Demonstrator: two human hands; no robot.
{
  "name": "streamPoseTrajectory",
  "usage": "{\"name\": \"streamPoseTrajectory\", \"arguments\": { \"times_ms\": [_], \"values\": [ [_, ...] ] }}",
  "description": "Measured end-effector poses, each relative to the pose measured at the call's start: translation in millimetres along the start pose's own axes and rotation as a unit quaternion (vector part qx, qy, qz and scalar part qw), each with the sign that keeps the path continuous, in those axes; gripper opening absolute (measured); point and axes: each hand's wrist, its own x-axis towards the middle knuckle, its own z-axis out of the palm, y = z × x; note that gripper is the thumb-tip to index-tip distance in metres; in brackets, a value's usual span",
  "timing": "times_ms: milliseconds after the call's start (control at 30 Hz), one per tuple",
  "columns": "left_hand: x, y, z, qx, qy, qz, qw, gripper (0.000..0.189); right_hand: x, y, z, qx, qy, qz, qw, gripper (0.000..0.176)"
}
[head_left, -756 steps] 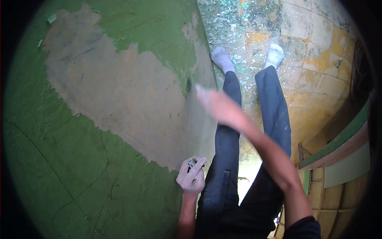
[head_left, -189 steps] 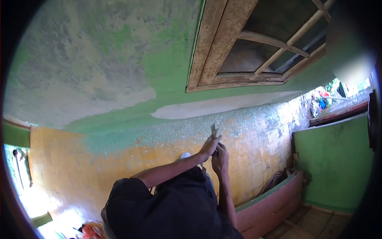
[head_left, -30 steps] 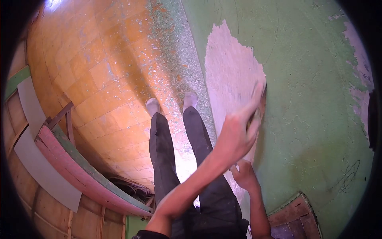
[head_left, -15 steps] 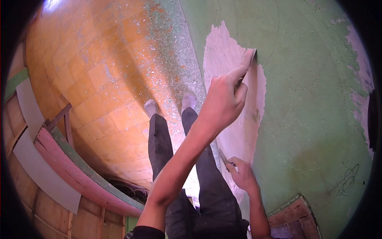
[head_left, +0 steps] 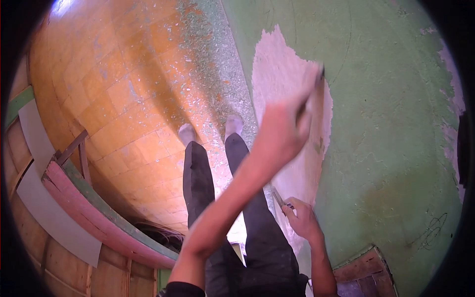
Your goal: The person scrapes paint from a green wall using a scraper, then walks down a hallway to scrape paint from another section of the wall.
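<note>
My left hand [head_left: 287, 128] reaches across to the green wall [head_left: 386, 99], closed around a thin scraper [head_left: 322, 72] whose dark edge shows past my fingertips. Motion blurs these fingers, and most of the tool is hidden behind them. The scraper's edge lies at the right border of a pale, bare patch [head_left: 279, 59] with ragged green edges. Lower down, my right hand [head_left: 302, 220] is closed on the handle of a putty knife [head_left: 278, 197]. Its narrow grey blade points up and left, beside the lower part of the pale patch.
Green paint flakes [head_left: 203, 44] litter the orange tiled floor [head_left: 114, 99] along the wall's foot. My feet [head_left: 233, 124] stand there. A curved pink-and-green wooden edge [head_left: 99, 213] is at left; a wooden panel [head_left: 366, 272] lies lower right. More peeled wall shows far right.
My left hand has shifted slightly right and down along the patch's border with the scraper, and is now blurred. My right hand with the putty knife has hardly moved.
</note>
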Motion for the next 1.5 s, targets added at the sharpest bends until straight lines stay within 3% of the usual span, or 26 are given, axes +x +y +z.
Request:
{"name": "streamPoseTrajectory", "arguments": {
  "times_ms": [200,267,300,400,433,567,700,767,867,1033,1133,1267,1433,1500],
  "values": [
    [-25.6,-18.4,19.7,-0.027,0.019,0.09,0.995,0.075,1.3,-7.8,-5.9,-0.02,-0.011,0.011,1.0,0.021],
    [-5.8,-19.4,7.0,0.01,0.022,0.061,0.998,0.076,0.7,-8.5,-6.2,0.003,-0.014,0.021,1.0,0.022],
    [13.0,-5.3,-9.0,0.004,0.009,-0.002,1.0,0.076,0.9,-8.1,-3.8,0.007,-0.012,0.02,1.0,0.022],
    [3.0,-21.0,1.5,-0.033,0.02,0.057,0.998,0.075,3.4,-6.6,-3.8,-0.003,-0.001,0.013,1.0,0.021],
    [-11.4,-28.2,15.0,-0.077,0.04,0.136,0.987,0.075,1.5,-6.0,-2.7,-0.015,0.0,0.007,1.0,0.021],
    [20.2,-22.4,-2.7,0.003,0.062,0.106,0.992,0.079,0.7,-12.3,-5.1,-0.004,-0.001,0.035,0.999,0.02],
    [0.6,-17.0,-3.2,-0.009,-0.007,0.04,0.999,0.079,1.5,-10.9,-4.0,-0.02,0.006,0.027,0.999,0.02],
    [-21.6,-34.1,21.5,-0.043,0.019,0.122,0.991,0.074,1.9,-10.4,-5.0,-0.03,0.009,0.014,0.999,0.02],
    [24.4,-11.4,-12.5,0.007,0.062,0.128,0.99,0.076,2.5,-4.0,-1.3,-0.014,0.003,0.026,1.0,0.02],
    [-35.9,-20.2,25.8,-0.053,0.018,0.121,0.991,0.077,6.2,-2.4,-3.5,0.027,-0.039,0.075,0.996,0.022],
    [-7.6,-22.9,2.1,0.023,0.015,0.161,0.987,0.08,4.2,2.5,-2.1,0.027,-0.041,0.085,0.995,0.022],
    [-31.0,-23.0,23.6,-0.051,0.02,0.111,0.992,0.079,6.0,2.9,1.0,-0.011,-0.023,0.076,0.997,0.022],
    [8.1,-7.6,2.4,-0.002,0.067,0.135,0.989,0.077,5.1,1.3,2.0,0.045,-0.032,0.072,0.996,0.021],
    [-2.6,-14.2,9.0,-0.011,0.047,0.154,0.987,0.076,8.5,1.9,0.9,0.029,-0.024,0.079,0.996,0.021]
  ]
}}
